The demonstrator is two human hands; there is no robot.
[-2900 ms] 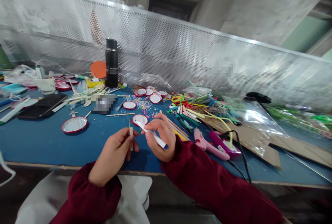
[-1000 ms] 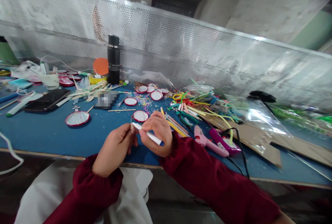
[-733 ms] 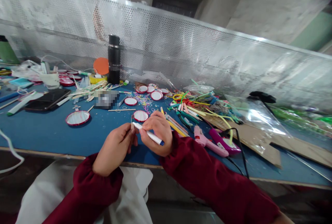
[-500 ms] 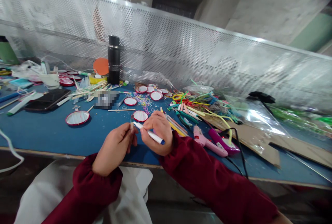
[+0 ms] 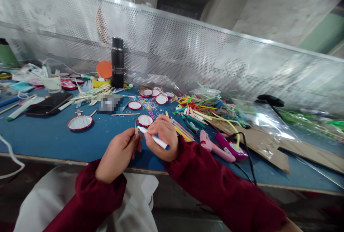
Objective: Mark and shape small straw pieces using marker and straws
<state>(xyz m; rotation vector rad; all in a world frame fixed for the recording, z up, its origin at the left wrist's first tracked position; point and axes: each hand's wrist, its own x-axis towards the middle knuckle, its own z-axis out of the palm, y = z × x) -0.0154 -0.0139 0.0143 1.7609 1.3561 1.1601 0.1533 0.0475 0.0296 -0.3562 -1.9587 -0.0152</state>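
Between the thumb and fingers of my left hand (image 5: pixel 116 155) is a small, pale flat wooden stick (image 5: pixel 136 130), held upright with a darker upper end. My right hand (image 5: pixel 166 135) grips a white marker (image 5: pixel 160 141) with a blue end, like a pen. The marker's tip points left at the stick; whether they touch I cannot tell. Just beyond both hands lies a round red-rimmed lid (image 5: pixel 145 120) with a white inside. Another red-rimmed disc (image 5: pixel 80 122) rests on the blue table (image 5: pixel 53 139) to the left.
A black bottle (image 5: pixel 117 62) stands by the perforated metal screen (image 5: pixel 174 42). To the right lie a pink glue gun (image 5: pixel 215 148), its cable, a purple box (image 5: pixel 231 146) and cardboard (image 5: pixel 258 146). A phone (image 5: pixel 49 104) and a white cup (image 5: pixel 52 83) are at left.
Almost nothing differs. My right hand and the marker have shifted very slightly left; my left hand keeps the stick in the same place.
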